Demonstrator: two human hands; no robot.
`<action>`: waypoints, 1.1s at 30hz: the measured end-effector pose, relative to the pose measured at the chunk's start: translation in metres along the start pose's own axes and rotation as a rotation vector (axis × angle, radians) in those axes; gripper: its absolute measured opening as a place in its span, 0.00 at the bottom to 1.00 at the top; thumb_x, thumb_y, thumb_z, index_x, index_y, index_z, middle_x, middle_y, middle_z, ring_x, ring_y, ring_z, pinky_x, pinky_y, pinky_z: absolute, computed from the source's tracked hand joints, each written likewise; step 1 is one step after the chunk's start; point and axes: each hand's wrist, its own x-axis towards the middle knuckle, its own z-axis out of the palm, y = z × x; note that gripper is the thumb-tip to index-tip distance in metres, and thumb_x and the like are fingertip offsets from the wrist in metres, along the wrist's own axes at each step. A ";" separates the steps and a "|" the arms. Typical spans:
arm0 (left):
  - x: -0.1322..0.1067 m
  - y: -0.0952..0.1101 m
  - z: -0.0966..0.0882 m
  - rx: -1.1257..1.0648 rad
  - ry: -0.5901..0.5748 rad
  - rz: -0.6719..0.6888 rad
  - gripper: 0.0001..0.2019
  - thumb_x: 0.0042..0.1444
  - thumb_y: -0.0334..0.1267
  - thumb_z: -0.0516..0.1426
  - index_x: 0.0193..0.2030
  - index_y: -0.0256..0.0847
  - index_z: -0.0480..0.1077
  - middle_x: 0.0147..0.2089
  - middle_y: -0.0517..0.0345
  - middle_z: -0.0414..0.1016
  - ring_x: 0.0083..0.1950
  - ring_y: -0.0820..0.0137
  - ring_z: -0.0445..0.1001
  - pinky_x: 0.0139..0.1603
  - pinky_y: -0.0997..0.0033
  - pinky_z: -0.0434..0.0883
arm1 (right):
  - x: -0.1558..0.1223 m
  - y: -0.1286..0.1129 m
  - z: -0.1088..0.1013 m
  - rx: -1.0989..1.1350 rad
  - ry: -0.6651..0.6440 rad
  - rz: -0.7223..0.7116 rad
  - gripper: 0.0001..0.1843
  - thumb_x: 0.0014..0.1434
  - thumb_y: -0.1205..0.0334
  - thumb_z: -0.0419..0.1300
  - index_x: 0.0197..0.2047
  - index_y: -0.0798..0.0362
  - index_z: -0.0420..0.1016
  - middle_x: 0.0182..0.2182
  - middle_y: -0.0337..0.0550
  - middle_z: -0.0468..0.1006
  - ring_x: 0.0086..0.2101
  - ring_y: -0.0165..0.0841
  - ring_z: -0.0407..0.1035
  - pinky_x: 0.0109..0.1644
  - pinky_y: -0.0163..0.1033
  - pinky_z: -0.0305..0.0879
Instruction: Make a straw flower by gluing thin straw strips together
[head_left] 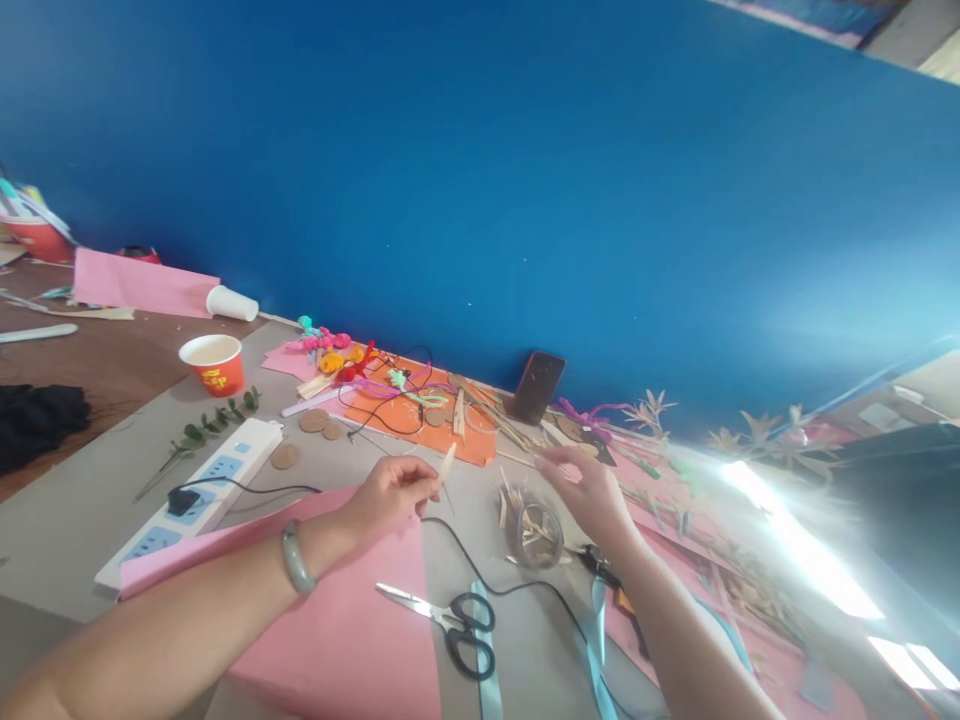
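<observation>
My left hand (391, 492) is closed in a pinch on a small pale wood-coloured, leaf-shaped piece (447, 462), which points upward. A thin dark stem shows just below its fingertips. My right hand (583, 492) is raised over the right side of the table, its fingers loosely curved and apart, with nothing visible in them. Below that hand stands a round clear container (538, 535) with pale slivers in and around it. Black-handled scissors (450, 622) lie on the table in front of me, partly over a pink sheet (337, 640).
A white power strip (196, 500) with a black cable lies left, near a red paper cup (213, 366) and a green leafy sprig (214, 422). A phone (537, 386) leans against the blue wall (480, 180). Light-blue ribbon (598, 640) and dried stems lie right.
</observation>
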 end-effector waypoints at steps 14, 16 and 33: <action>0.013 0.007 -0.017 0.024 0.260 0.108 0.08 0.51 0.40 0.59 0.26 0.38 0.73 0.24 0.60 0.71 0.29 0.72 0.68 0.34 0.72 0.64 | -0.039 -0.006 -0.014 -0.544 0.036 -0.494 0.19 0.61 0.63 0.51 0.54 0.50 0.70 0.56 0.53 0.70 0.57 0.48 0.62 0.62 0.66 0.42; 0.015 0.004 -0.019 0.026 0.282 0.094 0.08 0.50 0.40 0.59 0.26 0.38 0.73 0.23 0.60 0.71 0.28 0.72 0.68 0.33 0.72 0.63 | -0.046 -0.014 -0.016 -0.522 0.085 -0.550 0.14 0.62 0.63 0.52 0.48 0.49 0.74 0.55 0.51 0.71 0.59 0.49 0.58 0.64 0.65 0.39; 0.014 0.005 -0.022 0.029 0.320 0.094 0.12 0.50 0.44 0.58 0.23 0.39 0.70 0.22 0.61 0.69 0.27 0.73 0.65 0.29 0.74 0.59 | -0.083 -0.046 -0.047 0.304 -0.039 -0.353 0.16 0.57 0.41 0.51 0.35 0.40 0.72 0.27 0.42 0.75 0.33 0.43 0.73 0.46 0.54 0.69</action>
